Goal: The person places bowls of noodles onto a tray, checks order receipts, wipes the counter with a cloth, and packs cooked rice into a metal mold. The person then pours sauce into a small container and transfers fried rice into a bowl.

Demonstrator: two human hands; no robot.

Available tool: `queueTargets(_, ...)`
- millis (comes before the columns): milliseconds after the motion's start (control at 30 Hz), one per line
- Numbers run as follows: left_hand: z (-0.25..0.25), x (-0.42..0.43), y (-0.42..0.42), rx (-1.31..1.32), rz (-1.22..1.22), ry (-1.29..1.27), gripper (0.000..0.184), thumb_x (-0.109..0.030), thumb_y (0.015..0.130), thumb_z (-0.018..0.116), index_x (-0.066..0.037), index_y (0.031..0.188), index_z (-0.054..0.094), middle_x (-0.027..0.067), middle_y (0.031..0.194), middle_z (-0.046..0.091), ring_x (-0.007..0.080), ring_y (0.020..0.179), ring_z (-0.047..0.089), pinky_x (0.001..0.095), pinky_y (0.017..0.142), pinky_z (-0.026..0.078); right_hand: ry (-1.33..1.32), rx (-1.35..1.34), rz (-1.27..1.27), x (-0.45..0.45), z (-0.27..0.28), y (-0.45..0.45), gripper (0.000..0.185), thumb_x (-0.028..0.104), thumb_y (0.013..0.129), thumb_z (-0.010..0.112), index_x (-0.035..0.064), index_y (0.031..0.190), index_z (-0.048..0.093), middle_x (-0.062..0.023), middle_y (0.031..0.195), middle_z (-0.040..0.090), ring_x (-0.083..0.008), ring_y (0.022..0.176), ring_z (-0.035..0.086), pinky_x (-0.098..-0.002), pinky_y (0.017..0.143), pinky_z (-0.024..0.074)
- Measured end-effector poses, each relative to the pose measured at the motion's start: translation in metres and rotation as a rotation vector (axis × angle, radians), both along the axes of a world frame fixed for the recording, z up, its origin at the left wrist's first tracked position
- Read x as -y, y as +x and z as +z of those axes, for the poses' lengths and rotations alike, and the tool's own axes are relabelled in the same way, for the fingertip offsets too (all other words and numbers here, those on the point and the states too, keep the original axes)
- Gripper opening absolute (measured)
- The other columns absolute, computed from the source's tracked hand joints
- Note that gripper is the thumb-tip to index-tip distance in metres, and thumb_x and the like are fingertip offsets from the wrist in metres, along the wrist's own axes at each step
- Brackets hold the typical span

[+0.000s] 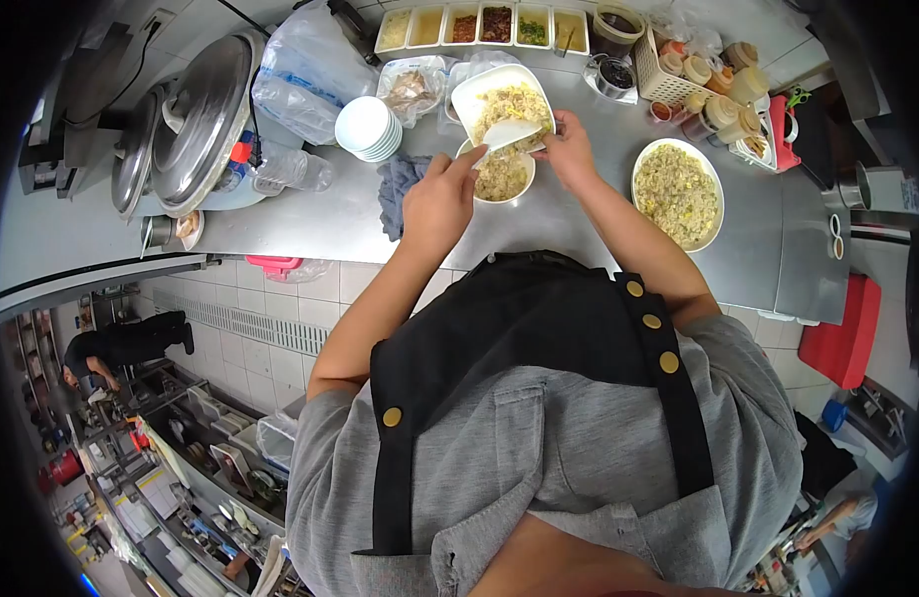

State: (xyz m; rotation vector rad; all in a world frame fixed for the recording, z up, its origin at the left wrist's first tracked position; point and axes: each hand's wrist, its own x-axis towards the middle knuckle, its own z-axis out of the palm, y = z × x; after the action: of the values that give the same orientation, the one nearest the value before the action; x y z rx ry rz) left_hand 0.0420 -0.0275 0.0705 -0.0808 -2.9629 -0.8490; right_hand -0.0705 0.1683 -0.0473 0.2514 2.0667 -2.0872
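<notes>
My left hand is closed on the handle of a white spoon, whose head rests over fried rice in a tilted white square bowl. At that bowl's right edge, my right hand grips the rim. Below the tilted bowl stands a round white bowl that also holds fried rice; the two overlap in view. Farther right on the steel counter sits a large white oval plate of fried rice. A grey cloth lies left of my left hand.
Stacked white bowls stand left of the bowls. Ingredient containers line the back. A basket and sauce bottles are back right. Large lidded pots stand left. A person is at far left, another at lower right.
</notes>
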Motion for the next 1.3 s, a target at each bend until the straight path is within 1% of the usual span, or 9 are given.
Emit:
queueTargets(67,-0.011,0.000,-0.005,-0.057,-0.044,-0.138,0.034,-0.017,0.093,0.060,-0.022,0.126,0.066,0.0088,0.088,0.060,0.0299,0.069,0.064,0.0430,0.061,0.052,-0.029,-0.002,-0.015,0.001,-0.002,0.000,0.045,-0.009,0.086,0.054,-0.0048,0.130,0.046,-0.0163,0.111,0.057,-0.0242,0.092,0.067,-0.0301,0.066,0.0640)
queueTargets(367,-0.021,0.011,-0.001,-0.012,-0.042,-0.140,0.033,-0.018,0.094,0.061,-0.023,0.127,0.065,0.0087,0.088,0.060,0.0312,0.073,0.064,0.0440,0.065,0.052,-0.016,-0.002,-0.029,0.010,-0.001,0.003,0.047,-0.008,0.088,0.053,-0.0021,0.133,0.043,-0.0147,0.112,0.056,-0.0226,0.095,0.064,-0.0298,0.070,0.0638)
queueTargets(600,-0.004,0.022,0.003,0.000,-0.040,-0.149,0.032,-0.019,0.094,0.060,-0.022,0.125,0.067,0.0086,0.089,0.061,0.0304,0.074,0.065,0.0433,0.063,0.053,0.006,0.001,0.000,0.009,0.003,0.000,0.049,-0.011,0.086,0.050,-0.0025,0.133,0.042,-0.0151,0.114,0.055,-0.0226,0.097,0.065,-0.0304,0.072,0.0642)
queueTargets(733,0.029,0.014,-0.023,-0.103,-0.018,-0.157,0.031,-0.019,0.093,0.061,-0.022,0.123,0.068,0.0096,0.088,0.061,0.0305,0.073,0.066,0.0435,0.063,0.053,0.009,0.031,0.039,0.009,0.005,-0.002,0.048,-0.012,0.086,0.047,-0.0027,0.133,0.042,-0.0154,0.116,0.056,-0.0231,0.098,0.065,-0.0317,0.074,0.0648)
queueTargets(933,0.018,0.011,-0.067,-0.229,-0.090,-0.348,0.032,-0.019,0.092,0.062,-0.025,0.122,0.069,0.0073,0.089,0.062,0.0281,0.075,0.067,0.0408,0.062,0.053,0.007,0.063,0.110,0.007,0.007,-0.005,0.045,-0.011,0.086,0.047,-0.0033,0.131,0.043,-0.0163,0.116,0.058,-0.0245,0.098,0.067,-0.0320,0.075,0.0648)
queueTargets(1000,0.013,0.019,-0.067,-0.230,-0.145,-0.393,0.035,-0.015,0.090,0.059,-0.024,0.121,0.070,0.0111,0.095,0.062,0.0282,0.071,0.068,0.0407,0.061,0.054,-0.014,0.062,0.123,0.003,0.011,-0.006,0.044,-0.011,0.087,0.047,-0.0034,0.130,0.044,-0.0163,0.116,0.058,-0.0247,0.098,0.067,-0.0321,0.075,0.0648)
queueTargets(1167,0.014,0.031,-0.052,-0.137,-0.120,-0.373,0.034,-0.014,0.090,0.057,-0.023,0.121,0.070,0.0112,0.094,0.063,0.0286,0.072,0.069,0.0407,0.061,0.054,-0.019,0.053,0.130,0.000,0.013,-0.003,0.042,-0.010,0.087,0.048,-0.0035,0.129,0.045,-0.0164,0.117,0.058,-0.0247,0.099,0.067,-0.0325,0.074,0.0649)
queueTargets(1233,0.021,0.031,-0.053,-0.097,-0.120,-0.384,0.033,-0.014,0.091,0.057,-0.023,0.121,0.070,0.0116,0.096,0.063,0.0288,0.073,0.069,0.0408,0.061,0.054,0.011,0.002,0.150,0.002,0.006,-0.002,0.045,-0.011,0.085,0.050,-0.0044,0.129,0.046,-0.0169,0.111,0.059,-0.0246,0.091,0.068,-0.0308,0.067,0.0646)
queueTargets(1300,0.023,0.031,-0.060,-0.157,-0.079,-0.379,0.032,-0.016,0.092,0.059,-0.023,0.121,0.069,0.0132,0.098,0.066,0.0300,0.075,0.069,0.0422,0.063,0.054,0.034,0.014,0.166,0.003,0.004,-0.003,0.043,-0.011,0.086,0.050,-0.0037,0.128,0.046,-0.0165,0.115,0.058,-0.0247,0.096,0.068,-0.0316,0.071,0.0648)
